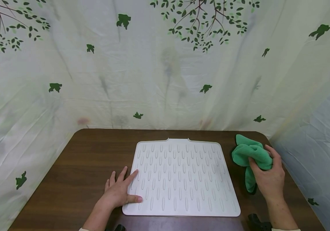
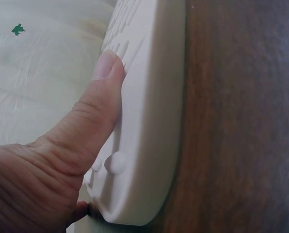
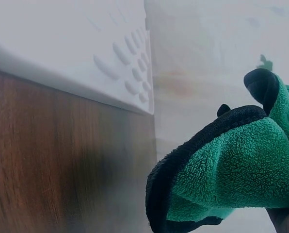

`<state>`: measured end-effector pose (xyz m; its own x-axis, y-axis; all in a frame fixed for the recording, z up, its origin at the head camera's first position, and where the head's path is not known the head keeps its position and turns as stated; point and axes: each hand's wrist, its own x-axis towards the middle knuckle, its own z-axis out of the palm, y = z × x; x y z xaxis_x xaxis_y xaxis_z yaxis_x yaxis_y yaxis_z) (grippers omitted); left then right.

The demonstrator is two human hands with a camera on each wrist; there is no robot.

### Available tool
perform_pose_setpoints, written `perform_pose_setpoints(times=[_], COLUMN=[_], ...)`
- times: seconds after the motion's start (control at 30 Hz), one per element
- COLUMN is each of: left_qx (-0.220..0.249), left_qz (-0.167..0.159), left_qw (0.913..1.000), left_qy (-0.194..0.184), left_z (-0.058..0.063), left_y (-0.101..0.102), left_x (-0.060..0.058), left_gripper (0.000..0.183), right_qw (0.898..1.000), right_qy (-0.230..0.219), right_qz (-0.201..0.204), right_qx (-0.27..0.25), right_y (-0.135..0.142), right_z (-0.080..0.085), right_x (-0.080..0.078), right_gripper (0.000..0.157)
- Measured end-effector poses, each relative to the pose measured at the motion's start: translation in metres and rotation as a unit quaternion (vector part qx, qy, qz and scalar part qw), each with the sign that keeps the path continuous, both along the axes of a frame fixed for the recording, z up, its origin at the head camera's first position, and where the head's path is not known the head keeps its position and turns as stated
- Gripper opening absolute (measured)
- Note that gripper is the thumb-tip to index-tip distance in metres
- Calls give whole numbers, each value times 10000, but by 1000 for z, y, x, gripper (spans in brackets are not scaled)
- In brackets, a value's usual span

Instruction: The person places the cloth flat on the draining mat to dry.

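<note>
A white ribbed plastic board [image 1: 179,179] lies on the brown wooden table, its surface covered in rows of raised oval ridges. My left hand [image 1: 118,192] rests on its left edge with fingers spread and straight; the thumb [image 2: 103,97] lies along the rim in the left wrist view. Right of the board, my right hand [image 1: 270,178] grips a bunched green cloth [image 1: 251,154] between thumb and fingers. In the right wrist view the cloth [image 3: 236,165] shows a fluffy face and a black border, and one end hangs down.
The wooden table [image 1: 84,170] has rounded far corners. Behind it hangs a pale curtain [image 1: 153,73] printed with green leaves and branches. Dark objects [image 1: 258,223] show by the right wrist at the table's near side.
</note>
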<state>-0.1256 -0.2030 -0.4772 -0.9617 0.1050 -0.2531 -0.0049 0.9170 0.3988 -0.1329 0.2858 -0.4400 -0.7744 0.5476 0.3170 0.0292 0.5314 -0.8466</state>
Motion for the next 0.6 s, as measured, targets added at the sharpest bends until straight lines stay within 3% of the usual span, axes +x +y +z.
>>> perform_pose_setpoints(times=[0.6], left_qx=[-7], left_qz=[-23], left_qw=[10000], left_qy=[-7], left_z=[0], left_y=[0], left_x=[0], left_gripper=[117], right_qw=[9997], right_qy=[182], right_qz=[178], right_qx=[72], right_y=[-7], right_z=[1], right_x=[0], right_gripper=[72])
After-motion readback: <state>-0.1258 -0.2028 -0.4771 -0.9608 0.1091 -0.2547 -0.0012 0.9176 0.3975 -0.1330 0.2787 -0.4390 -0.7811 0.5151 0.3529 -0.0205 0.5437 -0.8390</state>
